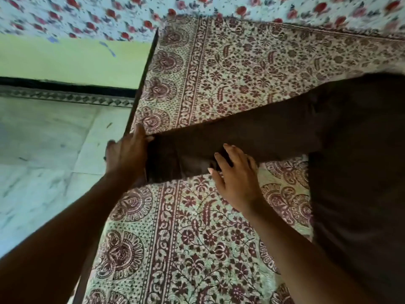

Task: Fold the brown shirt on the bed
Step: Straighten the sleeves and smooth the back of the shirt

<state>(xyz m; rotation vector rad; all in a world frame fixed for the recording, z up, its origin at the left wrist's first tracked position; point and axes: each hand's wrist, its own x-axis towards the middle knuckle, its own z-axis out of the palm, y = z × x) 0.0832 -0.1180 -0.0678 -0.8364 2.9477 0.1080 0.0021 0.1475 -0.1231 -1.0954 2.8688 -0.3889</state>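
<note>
Hands first: we are seeing our left hand (127,154) reaching in from seven o'clock, its fingers curling round the cuff end of the dark brown cloth shirt (350,150) at the bed's edge. Our right hand (235,178) is coming in from five o'clock, lying flat with fingers straight and spread, pressing on the sleeve (241,137), gripping nothing. The sleeve is stretching toward nine o'clock from the shirt's body, which is lying at three o'clock on the cream bedspread with maroon floral block print (197,238). A white sheet with red flowers (87,14) is lying at twelve o'clock.
</note>
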